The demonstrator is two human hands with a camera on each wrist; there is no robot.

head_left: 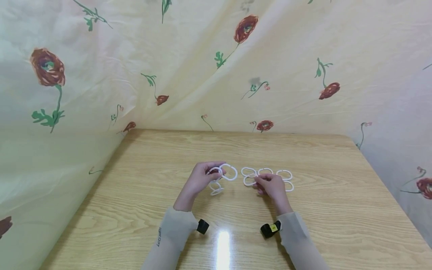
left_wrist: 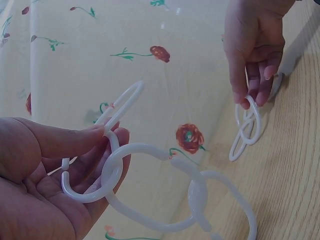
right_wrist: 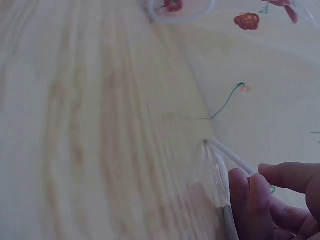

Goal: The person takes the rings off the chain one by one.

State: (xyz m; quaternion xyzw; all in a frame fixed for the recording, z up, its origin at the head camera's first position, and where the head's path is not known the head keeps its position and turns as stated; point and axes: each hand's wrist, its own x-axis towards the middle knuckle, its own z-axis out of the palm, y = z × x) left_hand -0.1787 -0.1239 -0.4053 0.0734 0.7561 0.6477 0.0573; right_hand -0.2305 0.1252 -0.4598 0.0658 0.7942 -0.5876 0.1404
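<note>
Two sleeved arms, the left forearm point(head_left: 171, 235) and the right forearm point(head_left: 300, 234), reached forward and slanted inward, wrists bare past the cuffs. The left hand point(head_left: 199, 180), held raised, pinched with its thumb point(left_wrist: 75, 142) laid across toward the curled fingers point(left_wrist: 100, 172). Apart from it, the right hand point(head_left: 275, 187) hung low with its back uppermost, fingertips pointed downward and drawn together in a pinch, as the left wrist view showed.
</note>
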